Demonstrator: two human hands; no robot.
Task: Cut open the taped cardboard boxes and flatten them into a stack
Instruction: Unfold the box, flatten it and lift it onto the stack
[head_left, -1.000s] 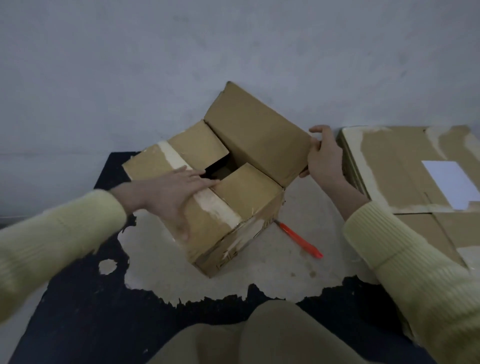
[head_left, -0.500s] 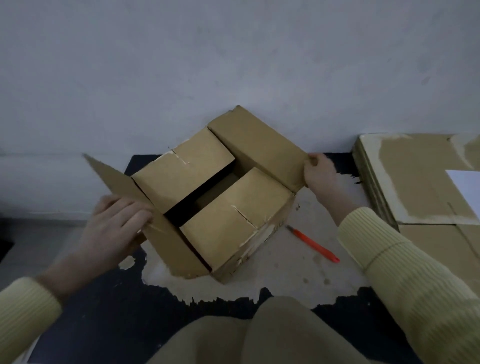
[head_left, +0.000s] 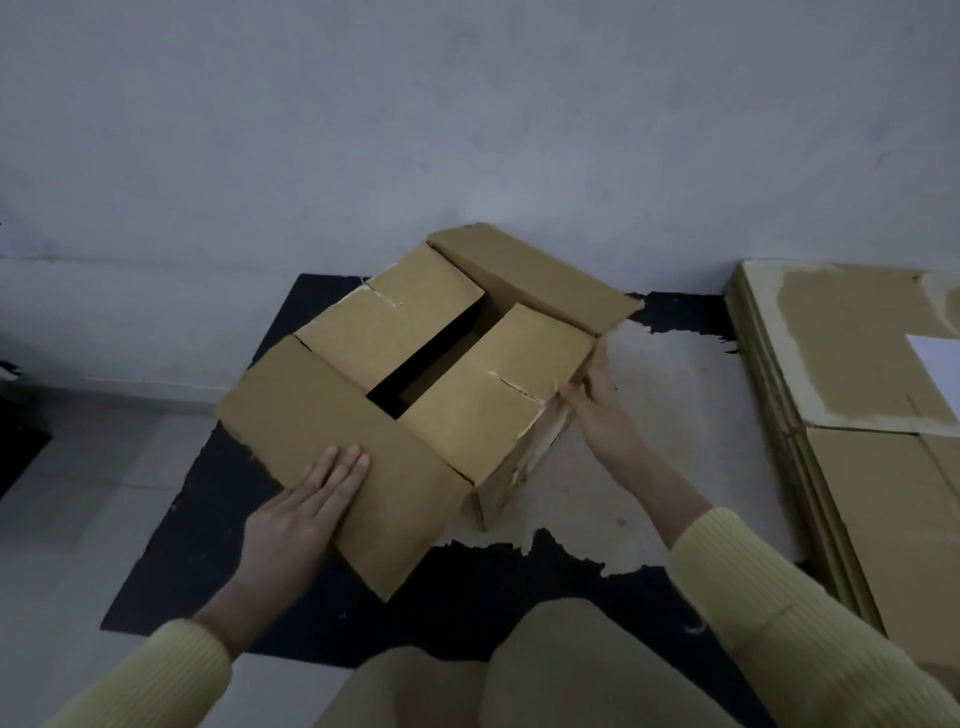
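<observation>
Currently the box (head_left: 514, 467) is cut open but not yet flattened. The left hand (head_left: 301, 509), fingers straight, presses an outer flap (head_left: 332, 415); the right hand (head_left: 597, 415) pinches an inner flap (head_left: 498, 384).

Flat left hand (head_left: 306, 506), fingers (head_left: 347, 470) straight and together; right hand (head_left: 600, 418) farther forward, fingers extended (grip unclear)

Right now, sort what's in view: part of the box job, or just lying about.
Job: open brown cardboard box; stack of flattened brown cardboard sheets; left hand flat on a flap; right hand at its corner.
Lying about: worn black floor mat; white paper on the stack.
</observation>
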